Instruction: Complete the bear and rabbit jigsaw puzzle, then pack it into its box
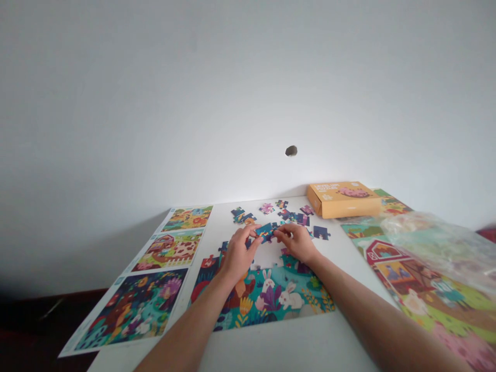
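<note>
Both forearms reach in from the bottom of the frame, and the hands meet near the middle of the white table. The left hand and right hand are close together, their fingertips pinching opposite ends of the dark blue jigsaw pieces. Those pieces sit just above the partly built jigsaw puzzle, which shows rabbits and flowers and has a gap under the hands. Loose pieces are scattered toward the far edge, where the table meets the wall. White tabletop shows along the near edge and between the puzzle and the large barn picture at right. A crumpled clear plastic bag lies over that picture. Three picture cards line the left side, with the table's corner at lower left. At upper right sits an orange puzzle box; "PUZZLE" seems legible on its lid, but the smaller lettering is too blurred to read.
</note>
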Demonstrator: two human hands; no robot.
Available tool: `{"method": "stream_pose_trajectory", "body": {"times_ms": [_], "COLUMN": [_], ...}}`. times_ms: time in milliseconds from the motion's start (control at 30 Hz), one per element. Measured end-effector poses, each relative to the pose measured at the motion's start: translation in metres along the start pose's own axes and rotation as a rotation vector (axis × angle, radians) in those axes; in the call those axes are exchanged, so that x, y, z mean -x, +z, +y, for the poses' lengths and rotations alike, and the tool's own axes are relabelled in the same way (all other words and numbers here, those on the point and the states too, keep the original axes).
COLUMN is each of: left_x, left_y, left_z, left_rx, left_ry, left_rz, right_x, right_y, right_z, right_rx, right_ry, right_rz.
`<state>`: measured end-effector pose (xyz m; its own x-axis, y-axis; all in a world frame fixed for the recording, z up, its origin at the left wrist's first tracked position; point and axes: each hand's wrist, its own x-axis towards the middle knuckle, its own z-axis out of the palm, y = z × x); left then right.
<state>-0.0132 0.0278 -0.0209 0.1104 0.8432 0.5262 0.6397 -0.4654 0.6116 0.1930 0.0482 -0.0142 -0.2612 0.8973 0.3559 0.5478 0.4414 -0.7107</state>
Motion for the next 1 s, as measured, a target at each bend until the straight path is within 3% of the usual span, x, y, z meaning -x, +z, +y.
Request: {"method": "stream_pose_trajectory", "body": {"times_ms": [133,267,467,733,1000], "left_x": [-0.003,-0.006,-0.006,-0.004,-0.003], "left_y": [-0.001,-0.002,-0.001,-0.003,-0.003], "left_z": [-0.009,-0.018,-0.014,-0.007,-0.001], "left_rx": [-0.021,-0.097,-0.261,-0.349,-0.399], "left_ry": [-0.134,-0.226,-0.203,-0.157,-0.14], "left_rz": [0.113,0.169,0.011,-0.041,-0.169], "right_x": [-0.003,-0.004,-0.005,-0.008,-0.012], "right_y": [-0.006,-0.008,-0.004,-0.017,-0.015], "right_z": [0.004,0.009,0.008,0.016,0.034], "right_rx": [0.427,0.662,0.606,0.609,0.573], "right_ry": [0.142,0.356,0.26,0.42,0.34], "right_rz": [0.209,0.198,0.029,0.106,0.08]}}
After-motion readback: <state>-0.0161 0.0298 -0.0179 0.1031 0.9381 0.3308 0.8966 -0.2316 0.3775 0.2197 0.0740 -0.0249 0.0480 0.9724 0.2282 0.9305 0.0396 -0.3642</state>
